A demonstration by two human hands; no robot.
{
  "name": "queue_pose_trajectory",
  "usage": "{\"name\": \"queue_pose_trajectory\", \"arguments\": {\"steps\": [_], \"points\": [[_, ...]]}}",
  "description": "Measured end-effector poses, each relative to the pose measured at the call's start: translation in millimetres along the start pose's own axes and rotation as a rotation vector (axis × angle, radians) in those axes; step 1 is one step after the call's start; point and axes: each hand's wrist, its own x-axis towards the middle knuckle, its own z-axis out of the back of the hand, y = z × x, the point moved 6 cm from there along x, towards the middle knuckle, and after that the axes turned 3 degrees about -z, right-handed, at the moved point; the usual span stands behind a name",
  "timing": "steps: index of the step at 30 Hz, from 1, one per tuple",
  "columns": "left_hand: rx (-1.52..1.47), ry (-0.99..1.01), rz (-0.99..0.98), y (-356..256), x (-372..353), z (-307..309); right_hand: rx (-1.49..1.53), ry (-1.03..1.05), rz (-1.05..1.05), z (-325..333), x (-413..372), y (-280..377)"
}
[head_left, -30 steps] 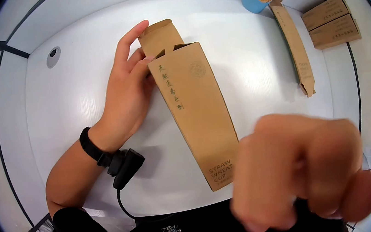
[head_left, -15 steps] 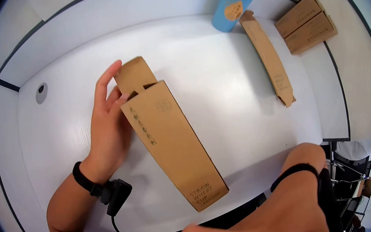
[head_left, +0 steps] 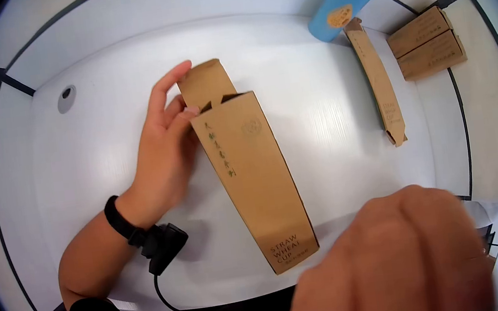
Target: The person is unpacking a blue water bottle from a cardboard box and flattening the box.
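Hands: the left hand (head_left: 164, 147), fingers loosely spread, still braces the far, flap end of the carton (head_left: 258, 179) lying mid-worktop (head_left: 319, 116); the right hand (head_left: 393, 262), too blurred to tell its pose, has swung back up at near right.

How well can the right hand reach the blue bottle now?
Probably yes: bare white table lies between the right hand and the blue bottle; the flat carton lies just beside that path.
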Motion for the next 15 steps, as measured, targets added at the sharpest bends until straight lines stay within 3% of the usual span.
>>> {"name": "queue_pose_trajectory", "arguments": {"steps": [4, 15], "points": [[0.024, 0.016, 0.013, 0, 1, -1, 0.002, 0.044, 0.065, 1, -7, 21], [0.011, 0.043, -0.009, 1, 1, -2, 0.13, 0.09, 0.149, -6, -6, -14]]}}
